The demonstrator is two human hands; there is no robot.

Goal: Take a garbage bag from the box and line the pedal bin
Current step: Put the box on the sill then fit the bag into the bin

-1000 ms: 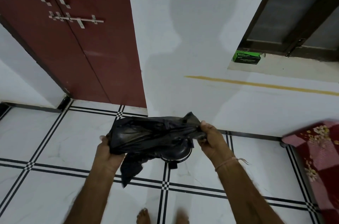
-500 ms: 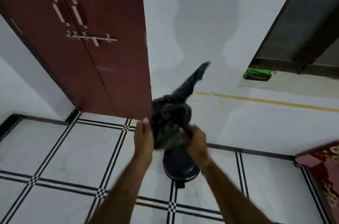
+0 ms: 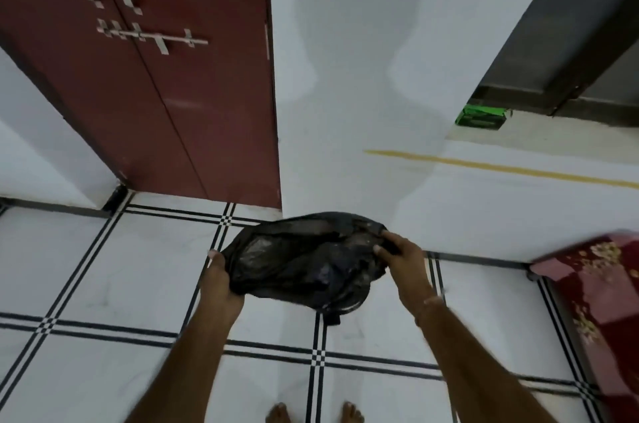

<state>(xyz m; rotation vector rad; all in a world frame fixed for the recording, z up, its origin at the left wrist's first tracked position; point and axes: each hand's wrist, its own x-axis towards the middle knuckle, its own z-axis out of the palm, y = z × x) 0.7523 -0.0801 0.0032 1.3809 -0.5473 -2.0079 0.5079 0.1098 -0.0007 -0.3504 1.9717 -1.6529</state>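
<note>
Black garbage bag [image 3: 297,263] pinched between left hand [image 3: 221,284], right hand [image 3: 403,258] (spread).

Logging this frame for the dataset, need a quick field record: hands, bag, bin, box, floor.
left hand: grips bag's left edge
right hand: pinches bag's right edge
bag: black, stretched between both hands, held above the bin, not yet fitted
bin: dark, on floor, mostly hidden under bag; lid state cannot tell
box: green, on ledge at right, far from hands
floor: white tiles, black lines
</note>
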